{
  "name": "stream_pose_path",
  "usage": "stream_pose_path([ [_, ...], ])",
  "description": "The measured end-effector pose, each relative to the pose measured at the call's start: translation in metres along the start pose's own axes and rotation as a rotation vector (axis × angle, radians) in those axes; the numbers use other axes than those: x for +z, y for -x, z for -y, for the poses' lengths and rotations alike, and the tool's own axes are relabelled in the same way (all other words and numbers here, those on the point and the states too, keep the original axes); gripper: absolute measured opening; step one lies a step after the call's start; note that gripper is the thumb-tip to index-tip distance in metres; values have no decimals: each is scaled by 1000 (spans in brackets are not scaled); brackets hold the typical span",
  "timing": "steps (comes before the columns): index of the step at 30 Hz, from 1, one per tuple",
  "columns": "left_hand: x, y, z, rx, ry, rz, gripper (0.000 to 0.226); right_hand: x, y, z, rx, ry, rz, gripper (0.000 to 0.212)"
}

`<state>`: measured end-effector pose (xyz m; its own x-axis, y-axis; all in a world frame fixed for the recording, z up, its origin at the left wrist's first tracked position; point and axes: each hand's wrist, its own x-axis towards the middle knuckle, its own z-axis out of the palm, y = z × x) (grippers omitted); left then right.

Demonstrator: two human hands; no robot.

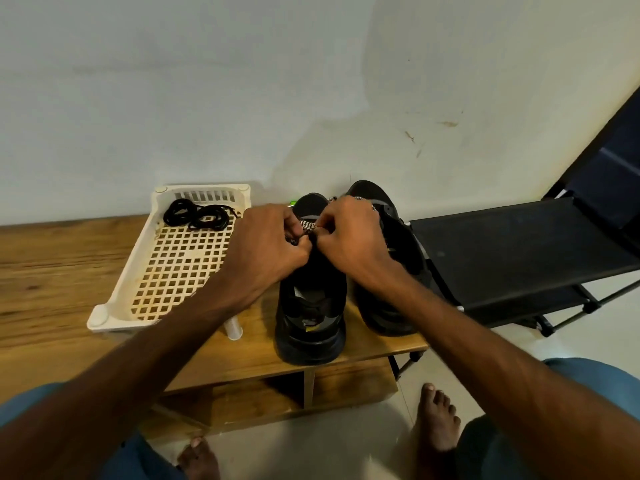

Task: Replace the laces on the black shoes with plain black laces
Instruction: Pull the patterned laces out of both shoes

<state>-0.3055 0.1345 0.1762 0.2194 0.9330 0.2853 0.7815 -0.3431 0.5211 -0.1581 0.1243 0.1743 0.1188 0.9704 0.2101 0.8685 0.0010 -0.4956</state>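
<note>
Black shoes stand side by side on a wooden worktop [52,271], heels toward the person, toes toward the wall. Nearest, under both wrists, is the heel of the left shoe [311,306]; the right shoe [391,271] sits just beside it, under the right forearm and partly hidden by it. Above the left shoe's lacing, the left hand [266,244] and right hand [349,237] meet fingertip to fingertip, both closed in a pinch on a black-and-white patterned lace [308,225] that shows between them. How far that lace runs through the eyelets is hidden by the hands. Left of the left hand, a cream plastic tray [104,315] with a grid floor rests on the worktop, touching nothing else that can be made out. At its far end, beyond and left of the left hand, lie coiled plain black laces [197,216]. Right of the right hand, past the worktop's edge, stands a black fabric rack [519,254]. Farthest off is a pale wall [242,81].
</note>
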Motion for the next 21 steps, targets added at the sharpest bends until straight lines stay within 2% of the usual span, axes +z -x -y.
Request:
stream_pose_path([
  [2,0,-1,0,-32,10,17,7,-3,-5,-9,172,-200,-22,13],
  [5,-2,0,-1,-47,6,30,3,-16,-6,-16,597,-873,62,17],
  [6,-3,0,-1,-43,5,34,3,-19,-4,-16,634,-970,107,18],
  [7,-3,0,-2,-35,2,35,3,-20,-3,-16,600,-951,143,19],
  [9,-3,0,-1,-19,-2,33,5,-19,1,-12,363,-669,128,17],
  [12,-4,-1,1,-10,0,44,7,-18,11,2,-80,-123,64,45],
  [14,-5,-2,2,-9,-1,59,9,-14,13,10,-247,140,92,41],
  [17,-4,-2,2,6,-1,78,12,-4,10,12,-253,346,147,22],
  [21,-5,-3,3,-3,21,101,13,0,2,14,-232,432,65,14],
])
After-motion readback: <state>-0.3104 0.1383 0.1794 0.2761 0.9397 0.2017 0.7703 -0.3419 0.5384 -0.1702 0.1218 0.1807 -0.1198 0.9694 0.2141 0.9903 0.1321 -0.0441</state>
